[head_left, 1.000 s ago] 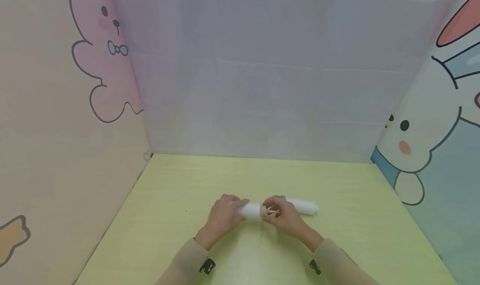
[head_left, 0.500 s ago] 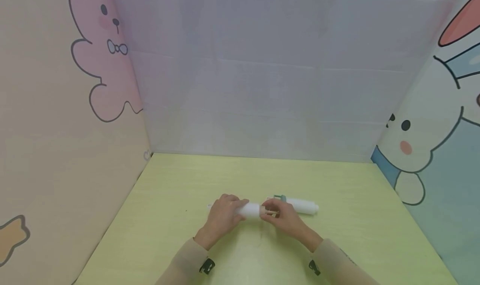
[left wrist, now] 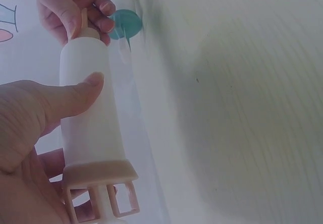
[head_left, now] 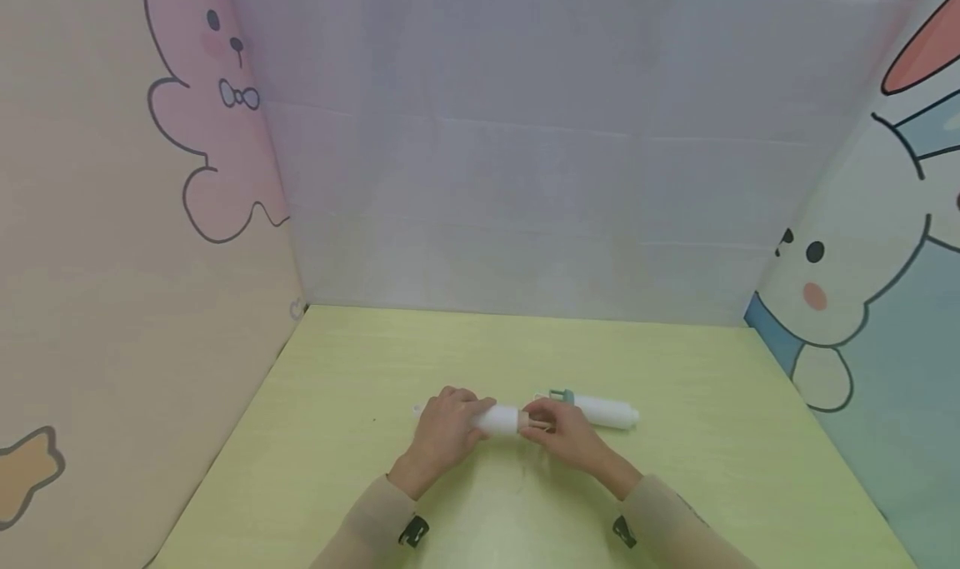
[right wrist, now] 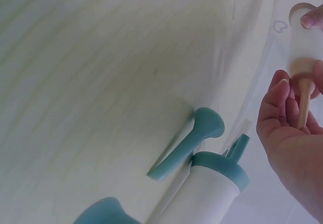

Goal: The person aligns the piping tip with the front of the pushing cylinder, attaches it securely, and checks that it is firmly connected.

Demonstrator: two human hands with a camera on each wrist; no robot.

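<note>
A pale green table (head_left: pixel 360 469) fills the lower half of the head view, walled on three sides by cartoon-printed panels (head_left: pixel 112 219).

Near the middle of the table two hands meet over a white tube (head_left: pixel 501 420) with tan end parts. The left hand (head_left: pixel 444 432) is closed around the tube's barrel; in the left wrist view its thumb (left wrist: pixel 70 95) presses flat along the barrel and the other fingers curl behind it, with a tan flange and square finger loops at the end nearest the palm.

The right hand (head_left: pixel 564 432) sits just right of the tube and pinches the thin tan nozzle (right wrist: pixel 304 95) at the tube's far end between fingertips and thumb. The tube is held lengthwise, left to right, low over the table; whether it touches the surface cannot be told.

Just behind the right hand, and right of the tube, lies a second white tube (head_left: pixel 606 411) with a teal cap (right wrist: pixel 220 166), resting on the table. A loose teal plunger (right wrist: pixel 187 143) lies on the table just beside that cap, at its near end.
</note>
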